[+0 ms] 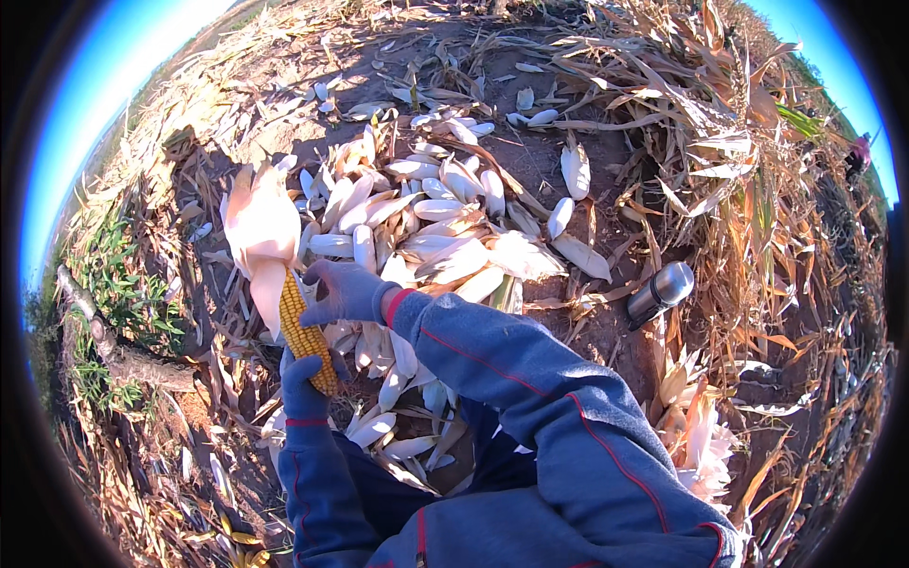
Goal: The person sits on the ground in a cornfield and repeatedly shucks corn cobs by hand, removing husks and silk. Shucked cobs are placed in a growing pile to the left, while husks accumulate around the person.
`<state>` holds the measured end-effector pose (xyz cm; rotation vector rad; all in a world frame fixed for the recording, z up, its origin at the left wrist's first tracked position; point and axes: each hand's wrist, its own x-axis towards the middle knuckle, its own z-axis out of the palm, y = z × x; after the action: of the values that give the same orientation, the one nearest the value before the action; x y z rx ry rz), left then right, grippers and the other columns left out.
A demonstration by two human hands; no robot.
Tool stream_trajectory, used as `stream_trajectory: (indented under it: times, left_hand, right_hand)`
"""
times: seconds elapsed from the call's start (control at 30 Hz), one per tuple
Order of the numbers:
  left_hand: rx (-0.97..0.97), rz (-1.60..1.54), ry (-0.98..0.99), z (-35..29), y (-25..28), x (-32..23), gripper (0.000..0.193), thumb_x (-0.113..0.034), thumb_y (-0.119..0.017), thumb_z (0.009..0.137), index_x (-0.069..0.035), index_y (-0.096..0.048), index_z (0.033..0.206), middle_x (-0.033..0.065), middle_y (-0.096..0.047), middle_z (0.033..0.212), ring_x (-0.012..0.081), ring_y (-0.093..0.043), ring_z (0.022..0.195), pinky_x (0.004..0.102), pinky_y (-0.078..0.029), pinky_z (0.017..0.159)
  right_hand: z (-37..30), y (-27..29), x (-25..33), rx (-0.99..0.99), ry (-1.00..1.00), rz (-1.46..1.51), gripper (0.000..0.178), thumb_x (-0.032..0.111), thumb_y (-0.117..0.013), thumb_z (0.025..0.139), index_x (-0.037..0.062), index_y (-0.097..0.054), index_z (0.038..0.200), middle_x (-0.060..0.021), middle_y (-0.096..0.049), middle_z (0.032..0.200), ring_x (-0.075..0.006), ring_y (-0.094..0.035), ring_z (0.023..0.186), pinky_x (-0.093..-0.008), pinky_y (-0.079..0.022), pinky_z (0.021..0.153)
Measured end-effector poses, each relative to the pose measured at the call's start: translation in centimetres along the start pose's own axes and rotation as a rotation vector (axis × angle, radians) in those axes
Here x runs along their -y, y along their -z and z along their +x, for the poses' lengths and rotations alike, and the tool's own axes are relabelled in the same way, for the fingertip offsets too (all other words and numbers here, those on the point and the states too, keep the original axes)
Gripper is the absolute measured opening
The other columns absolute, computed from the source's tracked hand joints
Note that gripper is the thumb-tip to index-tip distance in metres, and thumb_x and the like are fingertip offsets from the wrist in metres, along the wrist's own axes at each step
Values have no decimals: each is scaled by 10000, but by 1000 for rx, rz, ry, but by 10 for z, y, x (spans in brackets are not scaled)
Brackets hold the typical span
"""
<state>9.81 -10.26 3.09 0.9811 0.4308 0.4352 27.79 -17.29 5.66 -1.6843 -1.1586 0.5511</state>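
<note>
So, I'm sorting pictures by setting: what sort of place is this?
Outdoors, probably a cornfield at harvest: dry stalks and leaves heaped on the right, pale husks scattered over bare soil, and a yellow corn cob up close.

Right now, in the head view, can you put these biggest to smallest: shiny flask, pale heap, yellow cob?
1. Pale heap, easily
2. Yellow cob, though partly hidden
3. Shiny flask

From here I see a blue jacket [492,530] with red piping [617,456]. Its cuffs [399,306] are red-edged, the trousers [481,440] dark.
</note>
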Motion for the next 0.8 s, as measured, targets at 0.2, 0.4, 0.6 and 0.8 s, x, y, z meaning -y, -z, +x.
stream_trajectory:
  times: [0.2, 0.4, 0.6, 0.8]
  left_hand:
    - [101, 158, 108, -3, -19, 12, 535, -143, -601, 629, -2, -428, 1115, 150, -561, 698, 254, -580, 569, 346, -503, 506]
    - [55, 336, -69, -1, -37, 14, 533, -69, -634, 625, -20, -452, 1124, 110, -568, 831, 221, -596, 628, 332, -516, 562]
    - [-80, 559, -265, 9, 4, 23, 759, -72, -690, 609, -39, -382, 1301, 102, -555, 1106, 202, -571, 983, 315, -469, 847]
    - [-136, 900, -347, -7, -8, 29, 761, -133, -654, 670, -89, -316, 1350, 174, -552, 1173, 309, -570, 1067, 373, -458, 876]
  right_hand:
    - [14, -17, -25, -385, 61, 75, 568, 489, -562, 801, 65, -537, 1179, -182, -623, 1004, -340, -602, 924, -400, -458, 812]
    - [23, -13, -43, -361, -65, 675, 659, 419, -712, 757, 24, -468, 1225, -135, -544, 1188, -244, -515, 1107, -363, -386, 977]
    - [41, -13, -22, -111, 559, -149, 515, 340, -713, 768, 27, -550, 1143, -98, -577, 1112, -196, -557, 988, -308, -443, 868]
    - [31, -24, -8, -325, -269, 962, 383, 264, -689, 798, 21, -600, 1081, -83, -613, 956, -176, -588, 876, -281, -478, 800]
